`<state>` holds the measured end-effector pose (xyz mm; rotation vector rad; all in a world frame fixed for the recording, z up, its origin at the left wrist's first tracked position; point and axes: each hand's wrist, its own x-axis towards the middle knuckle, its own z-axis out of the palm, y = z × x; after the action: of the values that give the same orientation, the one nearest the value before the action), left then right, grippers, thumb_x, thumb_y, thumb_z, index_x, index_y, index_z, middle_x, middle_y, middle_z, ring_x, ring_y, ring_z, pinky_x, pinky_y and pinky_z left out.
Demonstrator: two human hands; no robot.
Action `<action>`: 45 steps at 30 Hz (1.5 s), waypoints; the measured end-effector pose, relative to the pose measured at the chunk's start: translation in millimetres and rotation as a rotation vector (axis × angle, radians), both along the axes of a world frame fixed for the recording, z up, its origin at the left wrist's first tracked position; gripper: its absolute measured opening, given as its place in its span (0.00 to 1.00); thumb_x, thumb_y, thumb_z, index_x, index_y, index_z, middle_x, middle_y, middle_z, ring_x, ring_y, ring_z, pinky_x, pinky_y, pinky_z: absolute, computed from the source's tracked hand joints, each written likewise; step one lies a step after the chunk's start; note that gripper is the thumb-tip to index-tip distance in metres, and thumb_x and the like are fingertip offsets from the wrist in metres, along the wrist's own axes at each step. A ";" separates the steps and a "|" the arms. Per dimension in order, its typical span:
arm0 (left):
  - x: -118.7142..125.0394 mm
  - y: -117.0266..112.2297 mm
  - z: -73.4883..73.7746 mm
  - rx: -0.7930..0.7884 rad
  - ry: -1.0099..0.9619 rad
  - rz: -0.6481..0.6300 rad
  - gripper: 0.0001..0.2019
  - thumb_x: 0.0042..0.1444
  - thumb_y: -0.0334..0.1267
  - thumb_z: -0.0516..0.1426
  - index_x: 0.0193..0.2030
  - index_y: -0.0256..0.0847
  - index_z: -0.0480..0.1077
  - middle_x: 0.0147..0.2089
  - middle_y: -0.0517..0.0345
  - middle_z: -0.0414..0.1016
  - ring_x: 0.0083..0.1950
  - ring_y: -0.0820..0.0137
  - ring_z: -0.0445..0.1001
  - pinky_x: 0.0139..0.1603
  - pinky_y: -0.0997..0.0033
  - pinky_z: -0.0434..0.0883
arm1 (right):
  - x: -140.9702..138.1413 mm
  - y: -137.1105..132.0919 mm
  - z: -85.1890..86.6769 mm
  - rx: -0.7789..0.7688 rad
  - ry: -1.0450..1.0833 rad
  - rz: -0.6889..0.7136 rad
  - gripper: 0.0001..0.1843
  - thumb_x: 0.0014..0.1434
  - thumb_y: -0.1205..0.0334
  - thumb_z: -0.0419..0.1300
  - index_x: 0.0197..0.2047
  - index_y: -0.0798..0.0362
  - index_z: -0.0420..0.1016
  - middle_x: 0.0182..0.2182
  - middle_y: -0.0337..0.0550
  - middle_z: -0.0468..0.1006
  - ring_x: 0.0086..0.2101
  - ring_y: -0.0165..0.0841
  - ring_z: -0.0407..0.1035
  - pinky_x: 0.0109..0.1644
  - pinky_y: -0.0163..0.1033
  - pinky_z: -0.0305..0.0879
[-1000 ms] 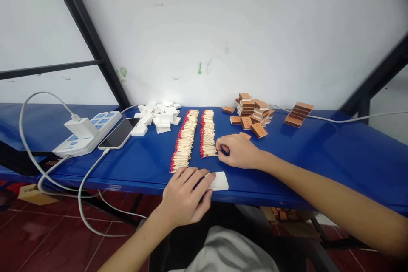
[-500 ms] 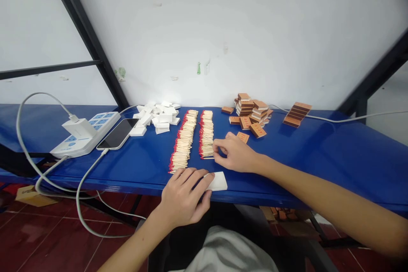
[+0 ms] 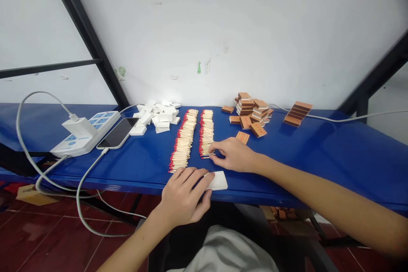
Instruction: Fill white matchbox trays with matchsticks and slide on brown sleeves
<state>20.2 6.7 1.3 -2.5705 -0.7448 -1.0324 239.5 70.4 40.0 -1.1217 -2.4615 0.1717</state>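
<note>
- Two rows of matches, slim pale sticks with red heads to the left, are lying on the table (image 3: 331, 148): left row (image 3: 183, 142), right row (image 3: 207, 131).
- Right hand (image 3: 234, 155) is curling at the right row's near end, thumb and index tips close together by the stick ends; can't tell if they're pinching one.
- Left hand (image 3: 186, 195) is resting palm down, fingers bent, slightly apart, index lying on a shallow white tray (image 3: 219, 180); can't tell if it's gripping.
- Tray is sitting flat by the table's front edge, its left end hiding under the fingers.
- White pile (image 3: 159, 115), matte, square-cornered pieces, is lying left of the left row's far end.
- Brown boxes (image 3: 245, 110) are standing in uneven stacks right of the right row, some lying loose.
- Phone (image 3: 117, 134), flat and dark, is bordering the left side.
- Smooth, glossy blue is showing as a narrow lane between rows, and as a wide stretch beyond the right forearm.
</note>
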 end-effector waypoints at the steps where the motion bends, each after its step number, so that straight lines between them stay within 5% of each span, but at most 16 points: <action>1: 0.0 0.0 0.2 0.003 0.000 0.001 0.15 0.59 0.33 0.54 0.52 0.37 0.71 0.47 0.51 0.79 0.42 0.61 0.74 0.42 0.59 0.66 | -0.2 -0.4 0.1 0.004 -0.004 0.001 0.06 0.60 0.63 0.60 0.39 0.53 0.78 0.21 0.35 0.71 0.23 0.27 0.63 0.31 0.33 0.52; 45: -2.0 -1.9 0.7 0.015 -0.060 -0.069 0.15 0.57 0.33 0.55 0.50 0.38 0.72 0.44 0.52 0.81 0.41 0.61 0.75 0.41 0.60 0.69 | -0.2 -7.0 7.2 -0.040 -0.020 0.111 0.05 0.60 0.60 0.61 0.34 0.52 0.75 0.21 0.33 0.70 0.23 0.26 0.63 0.30 0.33 0.49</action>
<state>18.2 4.8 2.1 -2.5794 -0.6642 -1.1358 239.3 63.5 47.2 -1.0084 -2.5495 0.2454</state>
